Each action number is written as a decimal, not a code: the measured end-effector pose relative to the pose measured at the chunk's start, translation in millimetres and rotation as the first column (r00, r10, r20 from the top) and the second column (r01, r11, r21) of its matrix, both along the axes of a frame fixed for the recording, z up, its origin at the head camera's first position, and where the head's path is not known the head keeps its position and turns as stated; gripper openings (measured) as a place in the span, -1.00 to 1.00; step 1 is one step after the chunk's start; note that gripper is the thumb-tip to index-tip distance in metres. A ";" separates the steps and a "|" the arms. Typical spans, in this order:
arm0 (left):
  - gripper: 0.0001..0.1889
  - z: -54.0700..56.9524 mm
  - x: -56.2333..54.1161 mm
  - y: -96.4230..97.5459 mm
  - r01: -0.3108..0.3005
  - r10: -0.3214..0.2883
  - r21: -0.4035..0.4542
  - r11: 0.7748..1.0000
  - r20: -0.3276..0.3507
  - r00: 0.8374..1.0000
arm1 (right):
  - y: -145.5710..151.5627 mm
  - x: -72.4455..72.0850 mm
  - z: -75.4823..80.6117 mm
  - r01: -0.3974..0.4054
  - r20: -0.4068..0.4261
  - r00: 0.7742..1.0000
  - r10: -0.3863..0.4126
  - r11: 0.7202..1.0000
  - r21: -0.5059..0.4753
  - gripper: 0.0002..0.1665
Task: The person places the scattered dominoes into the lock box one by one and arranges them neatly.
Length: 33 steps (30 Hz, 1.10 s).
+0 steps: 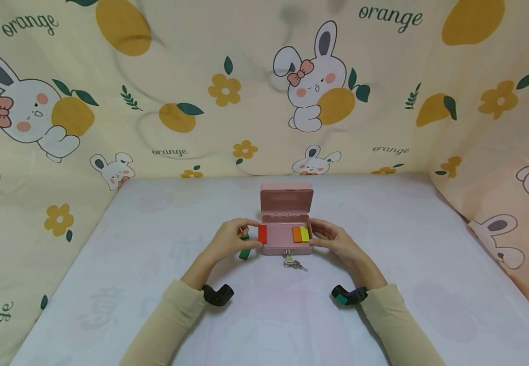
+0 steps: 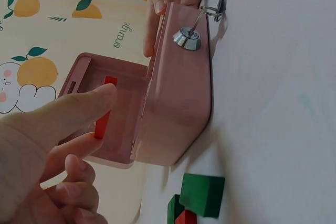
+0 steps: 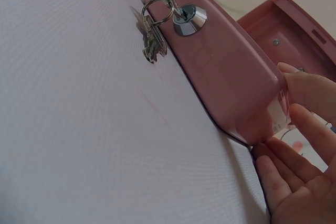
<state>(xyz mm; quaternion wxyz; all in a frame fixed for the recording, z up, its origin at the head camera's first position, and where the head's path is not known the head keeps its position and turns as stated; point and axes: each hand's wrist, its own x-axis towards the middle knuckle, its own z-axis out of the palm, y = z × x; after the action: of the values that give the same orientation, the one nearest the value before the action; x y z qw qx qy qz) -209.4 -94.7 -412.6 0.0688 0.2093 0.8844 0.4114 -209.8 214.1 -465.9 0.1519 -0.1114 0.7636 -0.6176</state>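
Observation:
A pink metal cash box (image 1: 273,251) stands with its lid (image 1: 286,200) raised. My left hand (image 1: 229,239) pinches a flat red block (image 1: 262,234) between thumb and finger, over the left rim; in the left wrist view this red block (image 2: 106,109) shows edge-on before the lid. At the box's right end, my right hand (image 1: 341,244) holds the side, thumb near the front corner and fingers along the wall. Inside, an orange block (image 1: 296,235) and a yellow block (image 1: 304,234) lie side by side against the right.
A key sits in the front lock (image 2: 188,39), with more keys (image 1: 296,264) hanging from its ring. Left of the box lie green blocks (image 2: 202,195) and another red block (image 2: 186,217), partly hidden. A printed cloth (image 1: 246,61) hangs behind the white table (image 1: 200,315).

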 end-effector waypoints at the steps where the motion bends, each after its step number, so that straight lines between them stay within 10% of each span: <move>1: -0.51 0.0 -0.3 1.3 -0.001 0.001 -0.002 1.000 0.002 1.000 | 0.0 0.0 -0.2 0.000 0.000 1.000 0.000 1.000 -0.002 -0.21; 33: -0.48 -6.4 -7.1 33.9 0.002 -0.002 -0.006 1.000 -0.021 1.000 | -0.6 -1.1 -0.5 0.003 0.007 1.000 -0.003 1.000 0.002 -0.23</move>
<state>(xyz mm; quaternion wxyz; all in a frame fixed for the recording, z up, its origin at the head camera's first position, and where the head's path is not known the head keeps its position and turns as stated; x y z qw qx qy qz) -216.4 -60.8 -419.1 0.0605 0.2146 0.8862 0.4062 -210.9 213.4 -466.4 0.1539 -0.1077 0.7637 -0.6176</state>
